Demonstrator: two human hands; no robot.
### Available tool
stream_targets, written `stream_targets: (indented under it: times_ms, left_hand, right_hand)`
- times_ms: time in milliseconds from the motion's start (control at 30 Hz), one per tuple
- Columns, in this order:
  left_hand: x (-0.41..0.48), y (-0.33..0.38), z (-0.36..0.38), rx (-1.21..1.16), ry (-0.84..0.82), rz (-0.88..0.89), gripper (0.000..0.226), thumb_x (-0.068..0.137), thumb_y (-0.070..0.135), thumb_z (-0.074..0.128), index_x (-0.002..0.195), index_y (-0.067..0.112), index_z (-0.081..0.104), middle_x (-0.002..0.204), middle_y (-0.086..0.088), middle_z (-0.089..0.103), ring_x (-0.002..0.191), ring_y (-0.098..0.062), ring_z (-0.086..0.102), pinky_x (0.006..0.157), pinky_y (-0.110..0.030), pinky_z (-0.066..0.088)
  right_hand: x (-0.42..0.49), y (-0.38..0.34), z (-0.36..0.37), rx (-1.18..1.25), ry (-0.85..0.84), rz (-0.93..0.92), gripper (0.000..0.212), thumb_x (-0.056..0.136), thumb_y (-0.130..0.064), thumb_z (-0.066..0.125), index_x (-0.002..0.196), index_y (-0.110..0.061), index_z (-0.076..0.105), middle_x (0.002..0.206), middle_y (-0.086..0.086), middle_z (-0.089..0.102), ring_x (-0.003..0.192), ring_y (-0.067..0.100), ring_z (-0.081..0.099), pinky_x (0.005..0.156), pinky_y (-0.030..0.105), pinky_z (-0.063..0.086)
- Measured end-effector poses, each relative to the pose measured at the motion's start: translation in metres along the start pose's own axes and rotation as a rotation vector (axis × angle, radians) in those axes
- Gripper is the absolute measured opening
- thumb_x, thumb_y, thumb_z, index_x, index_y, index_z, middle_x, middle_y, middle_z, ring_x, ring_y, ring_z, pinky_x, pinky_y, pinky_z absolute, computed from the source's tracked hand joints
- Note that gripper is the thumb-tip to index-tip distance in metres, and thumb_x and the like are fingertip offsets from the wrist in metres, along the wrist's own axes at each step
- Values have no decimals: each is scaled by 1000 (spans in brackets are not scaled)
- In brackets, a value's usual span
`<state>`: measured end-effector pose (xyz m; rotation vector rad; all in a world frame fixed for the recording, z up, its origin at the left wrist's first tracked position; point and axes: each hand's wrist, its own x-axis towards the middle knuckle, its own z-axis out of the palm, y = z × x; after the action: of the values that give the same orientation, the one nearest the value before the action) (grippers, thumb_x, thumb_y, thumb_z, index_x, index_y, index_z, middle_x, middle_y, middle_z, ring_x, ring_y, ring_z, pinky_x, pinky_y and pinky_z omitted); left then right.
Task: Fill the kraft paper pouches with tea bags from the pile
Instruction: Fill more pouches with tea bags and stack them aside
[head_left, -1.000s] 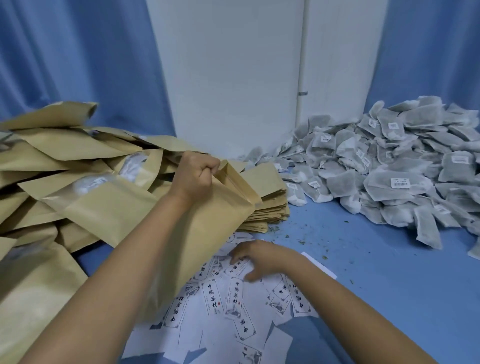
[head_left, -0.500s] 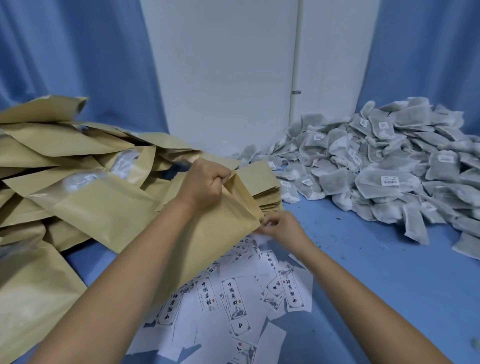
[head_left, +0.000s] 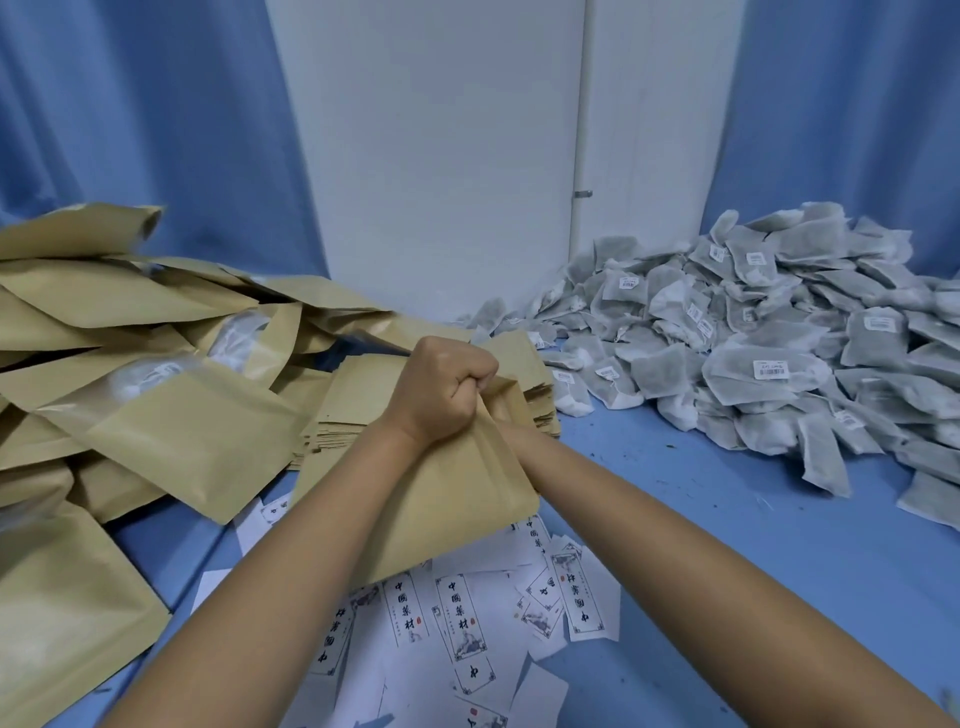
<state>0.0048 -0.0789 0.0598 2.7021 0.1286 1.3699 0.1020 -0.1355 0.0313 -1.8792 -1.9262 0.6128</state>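
Pouch gripped at the mouth, set for loading.
Left hand (head_left: 441, 387) fisted tight on the top edge of the pouch (head_left: 467, 493), lifting it clear of the labels (head_left: 462, 623), seemingly to keep the opening up. Right hand hidden behind the paper, possibly inside the mouth; fingers impossible to read. Tea bags (head_left: 753, 364) heaped well apart on the right, other pouches (head_left: 156, 415) piled left.

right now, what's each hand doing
Left hand: closed, gripping the top of the kraft pouch.
Right hand: hidden behind that pouch, cannot tell.
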Motion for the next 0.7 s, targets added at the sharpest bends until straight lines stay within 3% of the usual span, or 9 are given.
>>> stream_targets:
  times_ms: [67,133,233,333,367,467,600,700]
  left_hand:
    - [-1,-1,-2,45,-41,35,11,56,4,29,45,6,34,46,-5,24,46,-16,21,47,-23,18]
    - [-4,-8,-6,58,-33,-6,12,56,2,30,45,5,34,45,-3,24,45,-15,21,47,-23,19]
    - [-7,-17,-13,78,4,-61,12,55,-1,32,44,4,33,43,-8,25,45,-14,20,47,-24,18]
    - [-8,-23,-17,115,9,-63,14,57,11,28,45,5,32,43,-9,24,45,-15,19,47,-23,17]
    - [-8,-23,-18,115,9,-64,14,56,12,28,45,6,32,43,-8,24,45,-15,19,47,-23,17]
    - [-7,-22,-16,111,8,-60,13,56,12,28,45,6,32,43,-8,24,45,-14,20,45,-25,17]
    - [-7,-21,-15,94,18,-68,13,57,11,28,45,7,31,43,-9,24,44,-15,21,45,-25,17]
    - [-10,-19,-13,97,21,-76,13,58,7,30,45,6,31,43,-8,25,44,-15,20,47,-23,16]
  right_hand:
    - [-7,-6,-2,43,-184,14,41,102,-9,32,62,-13,34,52,3,38,45,6,38,44,11,29]
    - [-13,-10,-8,260,-257,18,42,99,2,33,61,-15,32,47,1,35,38,1,37,42,10,28]
    - [-12,2,-12,498,27,-127,31,92,0,49,63,-10,49,54,-8,46,49,1,38,48,12,29]
    - [-14,32,-16,764,523,-222,31,87,-21,66,58,-14,71,57,-3,68,56,8,60,60,16,48]
    - [-14,40,-16,738,570,-235,30,85,-23,69,58,-12,72,60,0,70,59,10,62,63,18,50]
    - [-14,49,-10,614,444,-228,20,81,-22,74,62,-15,73,69,0,72,65,14,60,61,25,48]
    - [-12,43,-8,698,600,-195,16,79,-13,75,65,-15,68,72,-5,65,65,8,55,65,20,43]
    - [-18,35,-7,472,453,-250,39,92,-22,61,53,-26,60,61,-6,58,58,1,51,64,18,39]
